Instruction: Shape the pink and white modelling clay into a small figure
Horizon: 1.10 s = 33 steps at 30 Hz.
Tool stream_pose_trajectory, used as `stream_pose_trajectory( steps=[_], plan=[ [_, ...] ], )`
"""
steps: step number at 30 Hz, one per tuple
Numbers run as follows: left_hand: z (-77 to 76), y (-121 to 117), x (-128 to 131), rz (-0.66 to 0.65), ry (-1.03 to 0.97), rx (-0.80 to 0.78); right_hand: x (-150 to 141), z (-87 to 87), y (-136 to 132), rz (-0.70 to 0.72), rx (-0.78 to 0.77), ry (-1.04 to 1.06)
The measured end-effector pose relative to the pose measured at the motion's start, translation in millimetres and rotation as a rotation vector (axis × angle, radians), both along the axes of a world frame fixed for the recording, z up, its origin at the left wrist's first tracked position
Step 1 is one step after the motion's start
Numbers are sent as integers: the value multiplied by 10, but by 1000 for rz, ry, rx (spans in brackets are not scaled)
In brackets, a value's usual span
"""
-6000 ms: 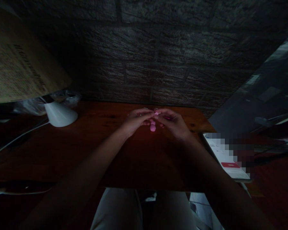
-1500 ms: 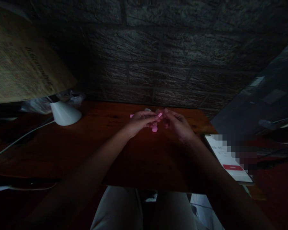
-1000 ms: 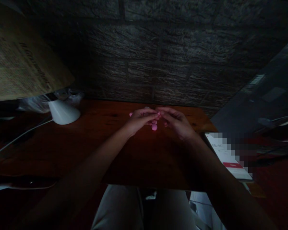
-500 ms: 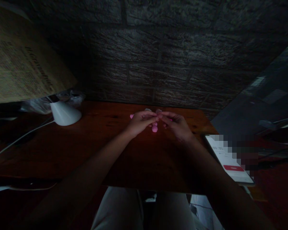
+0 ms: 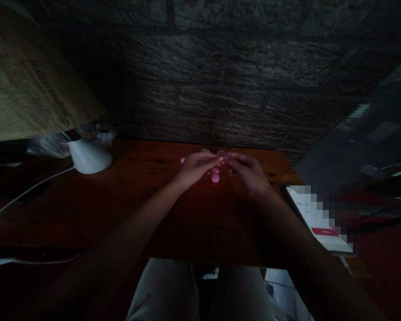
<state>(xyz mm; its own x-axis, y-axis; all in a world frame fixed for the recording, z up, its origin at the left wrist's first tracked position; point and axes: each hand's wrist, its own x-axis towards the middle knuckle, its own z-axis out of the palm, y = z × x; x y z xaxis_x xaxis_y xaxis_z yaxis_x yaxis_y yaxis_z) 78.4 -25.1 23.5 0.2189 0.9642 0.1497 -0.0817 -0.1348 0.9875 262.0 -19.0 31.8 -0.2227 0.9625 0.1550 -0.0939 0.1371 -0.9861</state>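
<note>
Above the far half of the wooden table (image 5: pixel 133 178), my left hand (image 5: pixel 194 169) and my right hand (image 5: pixel 250 173) meet fingertip to fingertip. A small pink lump (image 5: pixel 222 158) shows between them, pinched by my left thumb and fingers. My right thumb and index finger are closed at its right side, touching it or nearly so. Just below my left fingers lies a rounder pink lump (image 5: pixel 215 177) with a smaller bit against it. Another pink piece (image 5: pixel 182 160) peeks out left of my left hand. The lumps look soft like modelling clay, but dim light hides their exact kind.
On the left stands a lamp with a white cone base (image 5: pixel 90 157) and a newsprint-patterned shade (image 5: pixel 36 89); its cable runs left. Clear plastic wrapping (image 5: pixel 50 147) lies behind it. A phone (image 5: pixel 316 223) rests at the right edge. A dark brick wall (image 5: pixel 200 98) rises behind.
My fingertips have parted slightly, and the pink lump between them now shows more. My right fingers have shifted a little to the right. The whole view has tipped slightly.
</note>
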Motion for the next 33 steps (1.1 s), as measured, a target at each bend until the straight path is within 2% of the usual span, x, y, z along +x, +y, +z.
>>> stream_pose_trajectory(
  steps=[8,15,33],
  plan=[
    [27,-26,12,-4,12,-12,14,-14,9,-39,19,6],
    [-3,-11,14,9,17,18,29,7,-11,-17,-105,60],
    [-25,-3,5,-18,52,107,74,72,-10,-10,-138,40]
  ],
)
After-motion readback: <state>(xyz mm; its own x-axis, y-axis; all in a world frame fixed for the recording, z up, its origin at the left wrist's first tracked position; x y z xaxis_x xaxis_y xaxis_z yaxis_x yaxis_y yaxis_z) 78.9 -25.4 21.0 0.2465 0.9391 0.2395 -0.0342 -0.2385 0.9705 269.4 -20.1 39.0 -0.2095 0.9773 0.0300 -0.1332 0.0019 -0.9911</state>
